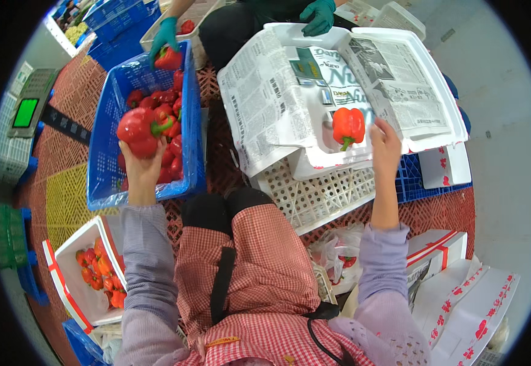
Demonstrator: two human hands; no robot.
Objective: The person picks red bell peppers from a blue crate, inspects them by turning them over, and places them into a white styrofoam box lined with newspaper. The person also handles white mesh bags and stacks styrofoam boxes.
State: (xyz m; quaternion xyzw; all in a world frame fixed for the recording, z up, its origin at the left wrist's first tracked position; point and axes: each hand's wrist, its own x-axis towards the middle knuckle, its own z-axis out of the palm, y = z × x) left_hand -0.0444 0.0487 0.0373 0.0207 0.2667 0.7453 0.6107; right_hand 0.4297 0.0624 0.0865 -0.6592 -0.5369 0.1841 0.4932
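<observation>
My left hand (143,171) holds a large red bell pepper (139,130) with a green stem above the blue plastic crate (190,123). Many red peppers (167,158) fill the lower part of this film-lined crate. At the right, my right hand (386,142) is beside the newspaper-lined white foam box (320,158), its fingers bent and somewhat blurred; nothing shows between them. One orange-red bell pepper (348,124) lies in the box just left of that hand, its stem towards me.
Across from me, a person's gloved hand (165,34) holds a red pepper over the crate; the other gloved hand (319,17) is at the foam box's far edge. A perforated white crate (320,196) lies beneath the box. A foam box (75,293) of orange-red peppers and a scale (30,107) stand left.
</observation>
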